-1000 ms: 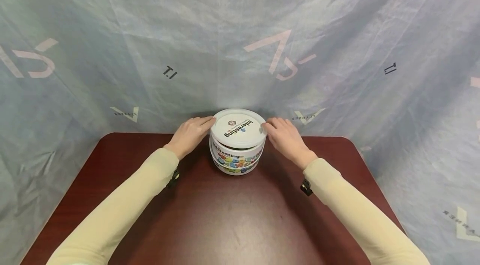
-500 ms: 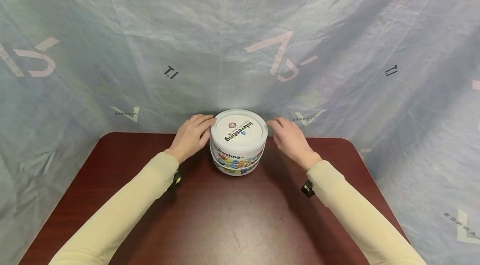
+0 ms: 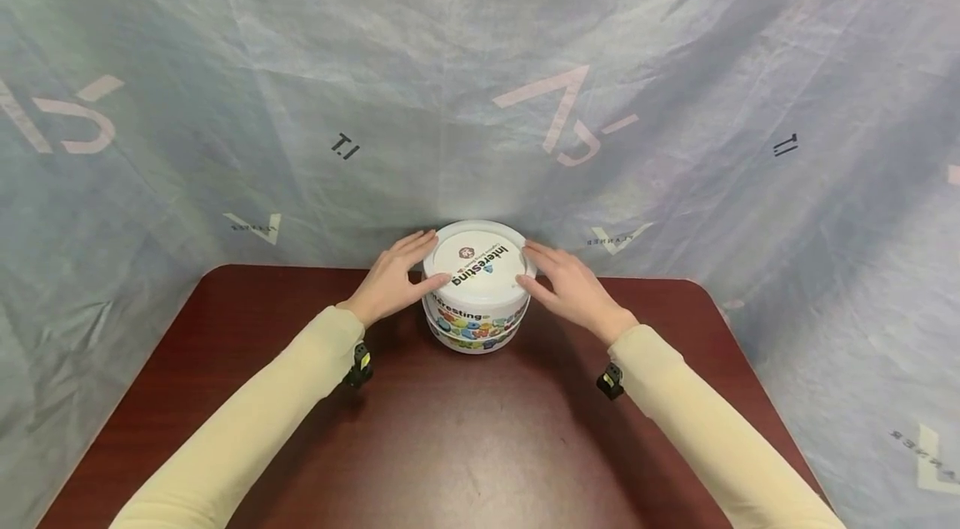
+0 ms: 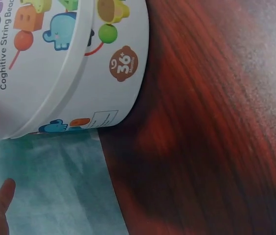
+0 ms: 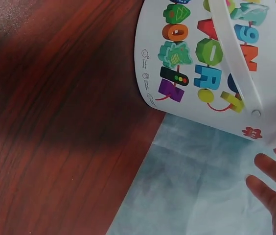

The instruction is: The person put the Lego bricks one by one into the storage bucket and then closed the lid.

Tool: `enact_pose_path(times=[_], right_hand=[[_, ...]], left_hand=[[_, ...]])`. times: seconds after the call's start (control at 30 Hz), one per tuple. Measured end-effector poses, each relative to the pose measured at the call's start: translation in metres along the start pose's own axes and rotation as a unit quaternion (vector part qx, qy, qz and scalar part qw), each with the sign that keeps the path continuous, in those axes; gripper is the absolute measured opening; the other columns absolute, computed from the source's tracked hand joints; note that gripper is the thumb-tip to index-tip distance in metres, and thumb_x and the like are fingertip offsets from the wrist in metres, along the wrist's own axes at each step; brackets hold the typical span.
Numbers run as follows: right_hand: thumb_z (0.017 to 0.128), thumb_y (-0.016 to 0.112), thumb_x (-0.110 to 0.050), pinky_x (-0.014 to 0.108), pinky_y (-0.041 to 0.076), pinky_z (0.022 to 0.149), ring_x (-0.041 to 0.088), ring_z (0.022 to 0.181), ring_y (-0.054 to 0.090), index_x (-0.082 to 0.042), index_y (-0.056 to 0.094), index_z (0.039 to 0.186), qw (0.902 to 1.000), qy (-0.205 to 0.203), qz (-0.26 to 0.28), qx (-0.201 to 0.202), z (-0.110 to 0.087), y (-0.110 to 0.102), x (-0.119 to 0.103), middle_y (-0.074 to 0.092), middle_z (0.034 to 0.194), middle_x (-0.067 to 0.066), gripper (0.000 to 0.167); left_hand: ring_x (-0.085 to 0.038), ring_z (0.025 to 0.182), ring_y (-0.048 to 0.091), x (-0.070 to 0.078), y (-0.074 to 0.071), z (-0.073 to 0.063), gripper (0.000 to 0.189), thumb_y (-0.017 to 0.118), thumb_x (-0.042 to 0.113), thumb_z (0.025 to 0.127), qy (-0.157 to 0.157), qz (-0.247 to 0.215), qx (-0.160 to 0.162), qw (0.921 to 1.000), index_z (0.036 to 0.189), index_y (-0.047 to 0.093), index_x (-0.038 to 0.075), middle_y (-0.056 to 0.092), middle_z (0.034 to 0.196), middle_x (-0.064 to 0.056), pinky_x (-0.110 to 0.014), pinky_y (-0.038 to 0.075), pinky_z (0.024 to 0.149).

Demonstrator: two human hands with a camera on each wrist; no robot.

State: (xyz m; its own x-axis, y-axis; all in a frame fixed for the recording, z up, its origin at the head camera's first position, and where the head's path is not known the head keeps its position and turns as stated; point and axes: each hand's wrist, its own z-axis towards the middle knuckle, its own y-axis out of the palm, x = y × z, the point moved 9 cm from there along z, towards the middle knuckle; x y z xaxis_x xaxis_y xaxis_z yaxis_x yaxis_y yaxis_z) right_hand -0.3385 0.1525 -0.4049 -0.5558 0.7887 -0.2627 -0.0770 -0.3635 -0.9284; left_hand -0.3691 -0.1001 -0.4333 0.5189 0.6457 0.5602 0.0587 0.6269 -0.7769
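Observation:
A round white bucket (image 3: 480, 332) printed with colourful beads and "Interesting" stands upright near the table's far edge. Its white lid (image 3: 483, 256) sits level on top. On the lid's left side rests my left hand (image 3: 393, 279), fingers fairly straight at the rim and thumb over the top. My right hand (image 3: 568, 287) mirrors it on the right rim, thumb also on the lid. The right wrist view shows the bucket's white carrying handle (image 5: 237, 54) hanging along the side. Only some fingers (image 4: 5, 193) of the left hand appear in its own wrist view.
The dark red-brown wooden table (image 3: 480, 446) spreads in front of the bucket. A grey printed cloth (image 3: 420, 96) hangs right behind the table and along both sides. Black wrist devices (image 3: 611, 381) sit at both cuffs.
The lid was tilted with a gap at its front; it now lies flat on the bucket. Both hands have shifted inward, and the thumbs have come onto the lid's top.

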Motion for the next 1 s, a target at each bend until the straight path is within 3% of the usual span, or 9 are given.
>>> enact_pose_path(times=[0.27, 0.47, 0.67, 0.8, 1.0], right_hand=[[0.105, 0.061, -0.041, 0.061, 0.029, 0.123, 0.039, 0.148, 0.042, -0.001, 0.05, 0.154, 0.9991, 0.002, 0.038, 0.016, -0.003, 0.003, -0.001, 0.042, 0.163, 0.016, 0.064], [0.105, 0.062, -0.042, 0.058, 0.03, 0.122, 0.038, 0.147, 0.042, -0.003, 0.048, 0.155, 0.9981, 0.015, 0.055, 0.024, -0.009, 0.01, 0.001, 0.041, 0.164, 0.015, 0.065], [0.106, 0.061, -0.04, 0.058, 0.024, 0.126, 0.035, 0.148, 0.042, -0.004, 0.048, 0.155, 0.9967, 0.024, 0.068, 0.036, -0.013, 0.015, 0.0, 0.04, 0.164, 0.012, 0.063], [0.105, 0.061, -0.04, 0.056, 0.033, 0.12, 0.035, 0.139, 0.049, -0.004, 0.051, 0.154, 0.9971, 0.02, 0.059, 0.044, -0.013, 0.016, -0.001, 0.043, 0.163, 0.011, 0.062], [0.102, 0.066, -0.039, 0.056, 0.041, 0.11, 0.034, 0.126, 0.052, -0.007, 0.057, 0.15, 0.9961, 0.022, 0.047, 0.072, -0.012, 0.004, 0.006, 0.049, 0.159, 0.009, 0.058]], left_hand=[[-0.031, 0.156, 0.027, 0.001, 0.0, -0.005, 0.083, 0.074, 0.051, 0.095, -0.006, -0.009, 0.008, 0.9999, 0.16, 0.041, 0.011, 0.034, 0.169, -0.006, -0.076, 0.024, 0.117], [-0.036, 0.154, 0.031, 0.004, 0.003, -0.01, 0.085, 0.076, 0.049, 0.094, -0.007, -0.009, 0.008, 0.9999, 0.16, 0.041, 0.009, 0.033, 0.169, -0.007, -0.071, 0.029, 0.118], [-0.039, 0.154, 0.03, 0.003, 0.005, -0.017, 0.083, 0.075, 0.046, 0.096, -0.017, -0.034, 0.008, 0.9993, 0.161, 0.039, 0.011, 0.031, 0.17, -0.003, -0.064, 0.029, 0.121], [-0.044, 0.152, 0.031, 0.0, 0.003, -0.018, 0.081, 0.075, 0.047, 0.095, -0.028, -0.035, 0.011, 0.9989, 0.16, 0.043, 0.014, 0.034, 0.169, -0.001, -0.067, 0.027, 0.122], [-0.046, 0.152, 0.03, 0.005, 0.005, -0.008, 0.081, 0.072, 0.05, 0.095, -0.013, -0.022, 0.01, 0.9996, 0.161, 0.041, 0.013, 0.034, 0.169, -0.002, -0.07, 0.022, 0.122]])
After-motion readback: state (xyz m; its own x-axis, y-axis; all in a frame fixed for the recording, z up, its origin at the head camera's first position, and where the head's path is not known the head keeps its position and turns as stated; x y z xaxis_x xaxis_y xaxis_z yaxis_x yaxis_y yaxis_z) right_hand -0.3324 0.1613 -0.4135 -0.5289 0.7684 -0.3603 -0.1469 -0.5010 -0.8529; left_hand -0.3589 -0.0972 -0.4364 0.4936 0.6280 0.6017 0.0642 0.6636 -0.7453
